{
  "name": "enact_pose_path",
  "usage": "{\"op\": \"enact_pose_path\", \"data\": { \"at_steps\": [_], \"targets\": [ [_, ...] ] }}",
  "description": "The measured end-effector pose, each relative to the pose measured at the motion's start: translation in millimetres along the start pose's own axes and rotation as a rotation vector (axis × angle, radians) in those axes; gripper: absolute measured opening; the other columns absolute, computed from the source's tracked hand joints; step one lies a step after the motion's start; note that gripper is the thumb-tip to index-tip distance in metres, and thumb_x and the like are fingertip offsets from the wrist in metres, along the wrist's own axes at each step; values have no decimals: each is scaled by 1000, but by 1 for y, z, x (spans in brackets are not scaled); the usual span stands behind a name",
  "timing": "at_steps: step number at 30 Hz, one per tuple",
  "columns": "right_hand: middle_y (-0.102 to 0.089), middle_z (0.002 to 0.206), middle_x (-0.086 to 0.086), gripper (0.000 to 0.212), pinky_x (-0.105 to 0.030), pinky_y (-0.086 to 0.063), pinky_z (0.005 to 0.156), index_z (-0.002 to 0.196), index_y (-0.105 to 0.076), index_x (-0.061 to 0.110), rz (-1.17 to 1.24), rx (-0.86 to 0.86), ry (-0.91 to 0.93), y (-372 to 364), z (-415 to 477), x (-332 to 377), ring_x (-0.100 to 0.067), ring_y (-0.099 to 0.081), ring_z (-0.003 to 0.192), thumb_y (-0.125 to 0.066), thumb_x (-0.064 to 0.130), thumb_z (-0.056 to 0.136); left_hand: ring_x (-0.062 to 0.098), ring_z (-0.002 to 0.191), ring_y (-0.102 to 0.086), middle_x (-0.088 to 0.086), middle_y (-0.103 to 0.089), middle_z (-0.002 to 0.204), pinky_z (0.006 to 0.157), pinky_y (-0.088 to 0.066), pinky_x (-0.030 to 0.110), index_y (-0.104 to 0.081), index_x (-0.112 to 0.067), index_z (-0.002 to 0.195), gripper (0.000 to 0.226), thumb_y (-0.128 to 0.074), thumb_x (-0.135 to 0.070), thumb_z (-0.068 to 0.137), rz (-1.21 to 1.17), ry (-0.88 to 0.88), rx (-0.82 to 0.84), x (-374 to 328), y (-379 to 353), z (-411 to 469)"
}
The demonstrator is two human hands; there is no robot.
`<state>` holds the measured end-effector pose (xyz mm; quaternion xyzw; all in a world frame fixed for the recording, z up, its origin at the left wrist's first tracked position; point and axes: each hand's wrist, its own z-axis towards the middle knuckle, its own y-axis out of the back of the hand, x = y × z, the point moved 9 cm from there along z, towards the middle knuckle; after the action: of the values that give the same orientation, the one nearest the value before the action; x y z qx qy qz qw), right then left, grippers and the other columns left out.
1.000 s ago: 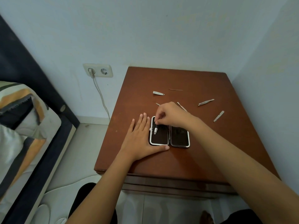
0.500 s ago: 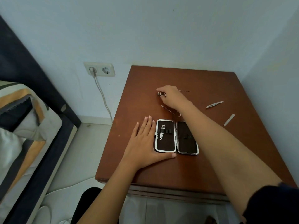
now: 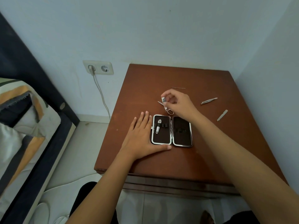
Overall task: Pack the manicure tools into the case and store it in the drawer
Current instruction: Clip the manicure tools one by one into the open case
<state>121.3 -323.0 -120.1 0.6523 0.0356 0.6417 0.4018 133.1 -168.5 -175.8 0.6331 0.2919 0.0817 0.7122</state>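
The manicure case [image 3: 172, 130] is laid open near the middle of the table [image 3: 210, 156], its two halves side by side with the hinge running toward the back edge. The left hand [image 3: 142, 136] is pressed flat on the table, fingers spread narrow, touching the case's left rim and steadying it; nothing is held in it. One small nail clipper [image 3: 158, 126] is already seated under the elastic loops of the left half.

The right hand [image 3: 177, 103] is raised just behind the case, fingers pinched on a second nail clipper [image 3: 164, 101], which is held tilted with one end toward the back edge. The empty loops lie directly below and toward the front edge from this hand, so a short pull back toward the body is judged to be what the insertion needs, with the clipper's long axis turned parallel to the hinge.

Scissors [image 3: 168, 110] are largely hidden under the right hand; only a tip and a ring handle are seen. Tweezers [image 3: 209, 100] and a nail file [image 3: 222, 115] are left toward the right edge, well apart from the case, and a thin pin-like tool [image 3: 178, 87] lies toward the back edge. The drawer front is barely made out below the front edge.
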Motion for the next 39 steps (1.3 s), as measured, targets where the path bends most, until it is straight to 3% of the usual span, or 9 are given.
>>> {"op": "enact_pose_path", "data": {
  "at_steps": [8,11,15,20,25,28,34,39],
  "targets": [
    [-60,66,13,15,-14,-43,67,85,-67,16,-122,123,-43,-28,3,-20,6,-55,55,-70,6,74,11,145,12,2,4,160,116,10,34,-1,-17,151,126,-30,-93,55,-10,8,-2,21,-6,18],
    [-60,71,7,12,-10,-38,67,86,-70,15,-173,102,-27,-30,7,-19,2,-52,61,-70,9,75,9,145,13,0,4,160,118,9,36,-1,-17,151,126,-32,-93,55,-24,13,9,29,-8,22],
    [-65,77,-2,12,0,-42,60,87,-70,10,-85,79,-68,-34,11,-22,6,-56,59,-70,6,76,7,144,14,-3,5,160,118,9,37,0,-17,151,126,-33,-93,56,-18,14,16,36,-9,24],
    [-66,71,0,9,-15,-48,66,82,-69,11,2,-5,-141,-27,5,-24,-7,-59,62,-71,6,75,7,144,14,-4,6,159,118,8,38,1,-17,151,127,-33,-93,55,-18,6,23,32,-9,22],
    [-59,73,0,7,-22,-43,62,81,-72,7,-185,118,-124,-26,-9,-17,-14,-56,67,-70,8,75,7,144,12,-9,6,159,118,7,39,1,-21,151,121,-35,-91,58,-36,-26,6,20,-7,18],
    [-57,89,-3,3,-23,-42,67,76,-74,10,-232,154,-88,-24,-17,-13,-10,-54,70,-71,12,75,7,144,11,-10,6,159,118,7,40,0,-23,151,119,-34,-91,59,-22,-33,11,15,-6,14],
    [-55,89,-5,6,-25,-39,76,78,-71,13,-251,-147,-124,15,-12,-20,-15,-54,83,-66,13,79,5,144,9,-11,2,159,118,7,40,-2,-24,150,118,-37,-91,59,-50,-33,-6,8,-3,10],
    [-58,82,-4,12,-27,-38,69,75,-69,10,-344,-72,-251,8,2,-35,-18,-54,83,-72,22,76,2,144,1,-13,-7,158,118,5,40,-12,-25,150,113,-43,-85,60,-116,-50,-51,5,4,9]
  ]
}}
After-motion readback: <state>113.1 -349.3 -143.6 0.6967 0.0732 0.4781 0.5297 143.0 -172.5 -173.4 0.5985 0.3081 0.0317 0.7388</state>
